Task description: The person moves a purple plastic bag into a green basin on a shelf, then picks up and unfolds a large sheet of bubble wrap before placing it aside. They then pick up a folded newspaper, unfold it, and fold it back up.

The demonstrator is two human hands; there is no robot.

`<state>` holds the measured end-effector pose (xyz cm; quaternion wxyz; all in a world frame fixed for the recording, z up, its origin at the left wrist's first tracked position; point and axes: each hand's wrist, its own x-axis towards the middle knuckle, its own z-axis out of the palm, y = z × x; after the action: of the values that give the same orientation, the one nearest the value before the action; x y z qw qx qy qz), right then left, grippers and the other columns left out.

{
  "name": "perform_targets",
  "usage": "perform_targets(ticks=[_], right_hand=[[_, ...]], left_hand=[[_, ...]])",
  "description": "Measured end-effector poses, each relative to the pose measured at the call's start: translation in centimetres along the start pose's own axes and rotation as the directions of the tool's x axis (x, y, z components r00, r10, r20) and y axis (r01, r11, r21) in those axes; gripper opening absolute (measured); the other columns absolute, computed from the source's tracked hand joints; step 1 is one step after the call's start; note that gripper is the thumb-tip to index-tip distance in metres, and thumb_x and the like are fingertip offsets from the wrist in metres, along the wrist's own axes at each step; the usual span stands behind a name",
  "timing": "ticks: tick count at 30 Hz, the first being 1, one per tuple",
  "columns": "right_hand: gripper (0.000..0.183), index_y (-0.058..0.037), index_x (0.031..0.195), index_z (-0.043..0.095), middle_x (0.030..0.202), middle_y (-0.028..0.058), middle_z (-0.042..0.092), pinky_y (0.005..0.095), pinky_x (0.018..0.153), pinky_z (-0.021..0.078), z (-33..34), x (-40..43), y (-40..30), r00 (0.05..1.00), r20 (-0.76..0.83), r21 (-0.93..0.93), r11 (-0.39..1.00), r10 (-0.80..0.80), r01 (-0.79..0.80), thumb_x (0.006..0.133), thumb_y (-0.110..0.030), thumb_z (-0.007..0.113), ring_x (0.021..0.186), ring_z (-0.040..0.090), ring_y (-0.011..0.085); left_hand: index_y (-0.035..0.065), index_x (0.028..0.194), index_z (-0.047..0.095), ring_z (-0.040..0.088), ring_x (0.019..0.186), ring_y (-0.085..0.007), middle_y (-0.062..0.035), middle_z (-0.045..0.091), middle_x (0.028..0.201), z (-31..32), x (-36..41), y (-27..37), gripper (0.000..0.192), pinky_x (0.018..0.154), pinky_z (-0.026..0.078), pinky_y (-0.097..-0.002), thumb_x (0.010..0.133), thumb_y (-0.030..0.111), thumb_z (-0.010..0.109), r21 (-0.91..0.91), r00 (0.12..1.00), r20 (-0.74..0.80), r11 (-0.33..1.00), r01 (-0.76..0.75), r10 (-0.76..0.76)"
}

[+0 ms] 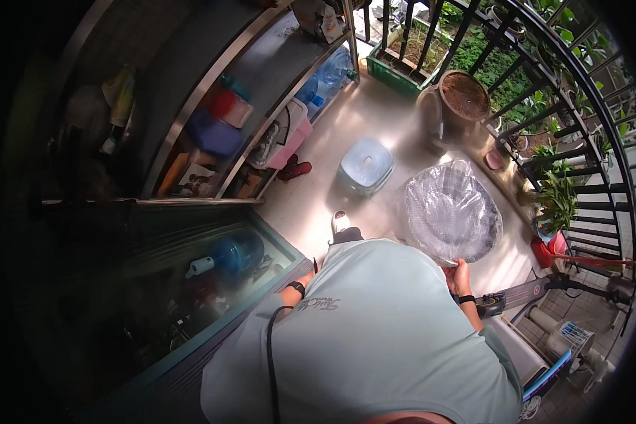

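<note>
My right hand (459, 275) grips the near edge of a large round bundle in clear, crinkled plastic (452, 212), which looks like bubble wrap. The bundle is beyond the hand, above the pale tiled floor (302, 222). What lies inside the plastic cannot be made out. My left hand (309, 276) is beside my body at the left, mostly hidden by my light shirt. A small dark tip (315, 265) shows by its fingers; what it belongs to is unclear. A light-blue plastic stool (367, 164) stands on the floor in front of me, left of the bundle.
Metal shelving (212, 90) with boxes and water bottles lines the left. Below it is a green-framed glass panel (275, 238). A brown jar of soil (464, 98) stands by black railings (540, 111) and plants. A folded scooter (514, 297) and a fan (572, 336) are at right.
</note>
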<state>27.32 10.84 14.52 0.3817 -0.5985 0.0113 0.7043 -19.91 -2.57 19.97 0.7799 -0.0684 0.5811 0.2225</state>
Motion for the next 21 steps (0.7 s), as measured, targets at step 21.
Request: perform_targets(ticks=[21], right_hand=[[0.034, 0.0071, 0.118, 0.047, 0.123, 0.0201, 0.058, 0.0473, 0.103, 0.0507, 6.4, -1.1, -3.0, 0.987, 0.157, -0.154, 0.986, -0.042, 0.066, 0.089, -0.011, 0.046, 0.114, 0.059, 0.033]], left_hand=[[0.0015, 0.145, 0.046, 0.057, 0.124, -0.0274, -0.0202, 0.06, 0.134, -6.4, 4.0, -1.9, 0.064, 0.106, 0.042, -0.0343, 0.098, 0.042, 0.06, 0.635, 0.863, -0.203, 0.733, -0.244, 0.463]])
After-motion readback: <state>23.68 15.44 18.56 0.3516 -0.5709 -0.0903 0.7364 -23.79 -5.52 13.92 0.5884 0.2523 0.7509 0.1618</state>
